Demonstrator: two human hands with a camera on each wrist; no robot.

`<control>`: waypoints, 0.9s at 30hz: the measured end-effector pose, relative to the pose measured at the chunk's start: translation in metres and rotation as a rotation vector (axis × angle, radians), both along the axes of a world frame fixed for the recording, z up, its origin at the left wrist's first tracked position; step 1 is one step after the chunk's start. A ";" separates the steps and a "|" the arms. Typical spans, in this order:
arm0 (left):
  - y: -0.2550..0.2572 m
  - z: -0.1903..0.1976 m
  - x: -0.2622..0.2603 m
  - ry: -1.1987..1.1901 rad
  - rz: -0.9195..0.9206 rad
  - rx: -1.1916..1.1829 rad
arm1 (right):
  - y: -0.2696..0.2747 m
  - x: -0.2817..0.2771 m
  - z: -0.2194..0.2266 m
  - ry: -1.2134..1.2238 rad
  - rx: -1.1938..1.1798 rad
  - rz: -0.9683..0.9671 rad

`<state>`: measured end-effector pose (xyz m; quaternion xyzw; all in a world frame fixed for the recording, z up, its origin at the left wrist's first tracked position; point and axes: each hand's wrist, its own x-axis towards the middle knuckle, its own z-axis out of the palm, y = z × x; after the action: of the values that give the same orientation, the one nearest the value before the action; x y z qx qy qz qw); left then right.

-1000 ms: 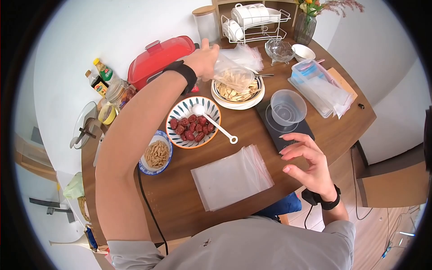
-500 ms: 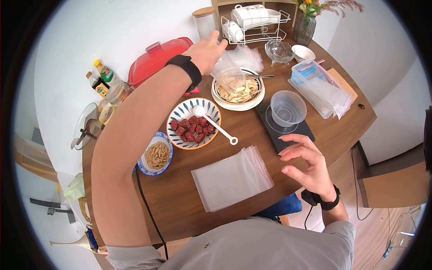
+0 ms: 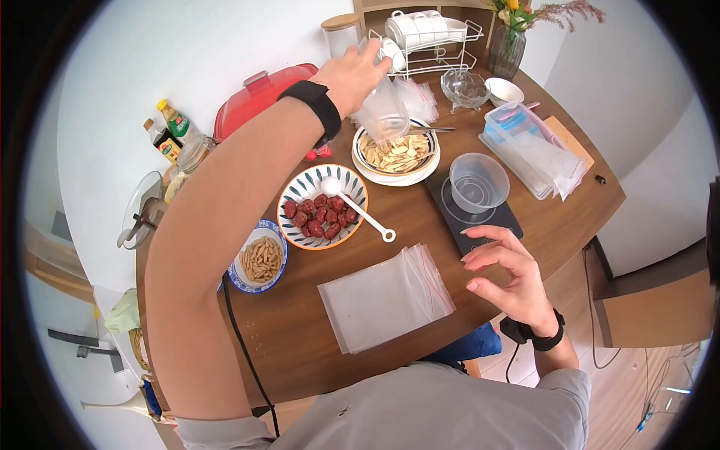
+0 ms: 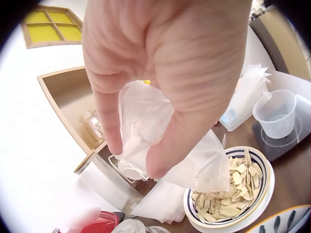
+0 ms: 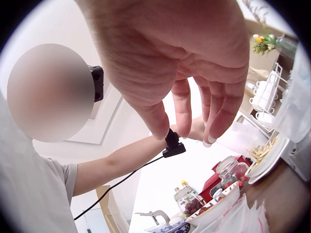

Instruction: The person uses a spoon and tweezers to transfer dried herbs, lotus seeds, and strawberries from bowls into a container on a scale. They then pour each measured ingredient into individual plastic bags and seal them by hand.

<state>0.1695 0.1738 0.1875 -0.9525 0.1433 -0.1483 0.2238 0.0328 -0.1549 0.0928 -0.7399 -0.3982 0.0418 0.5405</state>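
My left hand (image 3: 351, 79) is raised over the far side of the table and pinches a translucent plastic bag (image 4: 201, 165) between thumb and fingers. The bag's lower end hangs over a blue-rimmed bowl (image 4: 266, 180) of pale dried slices (image 3: 396, 156), which sits on a white plate (image 3: 390, 181). My right hand (image 3: 514, 281) hovers near the table's right front edge, holding nothing, its fingers loosely bent and thumb apart. Just beyond its fingertips lies a black kitchen scale (image 3: 491, 231) with a clear plastic tub (image 3: 478, 184) on it.
Red dates (image 3: 319, 216) and a white spoon (image 3: 364, 210) lie in a patterned bowl (image 3: 352, 234). Beside it stands a small blue bowl (image 3: 280, 274) of tan pieces. Flat zip bags (image 3: 382, 300) lie in front. A red cooker (image 3: 262, 97), cup rack (image 3: 442, 49) and glass bowl (image 3: 463, 88) stand behind.
My left hand has moved slightly up and right with the bag, which now hangs more upright. Slices seen through the bag earlier no longer show in it. My right hand has hardly moved.
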 end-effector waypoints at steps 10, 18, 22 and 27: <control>-0.004 0.002 -0.002 -0.183 -0.133 0.105 | 0.004 -0.002 -0.003 0.043 -0.012 0.010; -0.004 0.010 -0.002 -0.225 -0.124 0.156 | 0.005 -0.002 -0.003 0.033 -0.019 0.009; -0.001 0.014 -0.005 -0.277 -0.152 0.097 | 0.006 -0.002 -0.004 0.027 -0.018 0.010; -0.003 0.007 -0.013 -0.169 -0.059 0.107 | 0.008 -0.003 -0.003 0.040 -0.018 0.020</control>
<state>0.1570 0.1705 0.1947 -0.9187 0.1596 -0.2267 0.2814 0.0296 -0.1466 0.0900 -0.7396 -0.3944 0.0658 0.5414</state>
